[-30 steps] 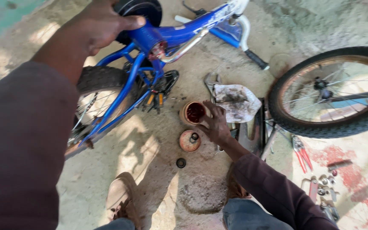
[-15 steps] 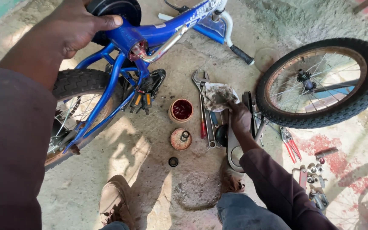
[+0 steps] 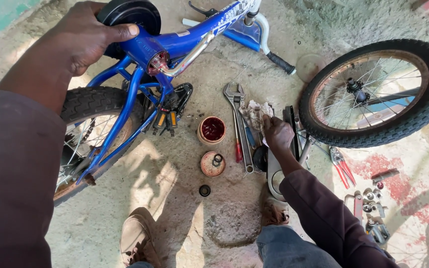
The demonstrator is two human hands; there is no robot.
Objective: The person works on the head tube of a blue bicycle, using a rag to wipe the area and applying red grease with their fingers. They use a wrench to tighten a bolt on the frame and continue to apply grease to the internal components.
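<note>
My left hand (image 3: 83, 39) grips the blue frame of a small bicycle (image 3: 175, 44) beside its black saddle (image 3: 132, 15), holding the bike tilted on its side. My right hand (image 3: 276, 131) rests low on the ground, its fingers closed on a dirty white rag (image 3: 254, 113). Next to that hand lie an adjustable wrench (image 3: 239, 124) and a red-handled screwdriver (image 3: 237, 146). An open tin of red grease (image 3: 212, 130) stands left of the tools, with its lid (image 3: 213, 164) and a small ring part (image 3: 204, 190) below it.
A loose bicycle wheel (image 3: 373, 94) lies at the right. Red-handled pliers (image 3: 342, 168) and several small metal parts (image 3: 373, 208) sit on the concrete at the lower right. The bike's rear tyre (image 3: 88, 106) is at the left. My shoes (image 3: 137, 238) are at the bottom.
My right hand left the grease tin and moved right onto the rag. My left hand kept its hold on the bike frame. The view shifted down and left.
</note>
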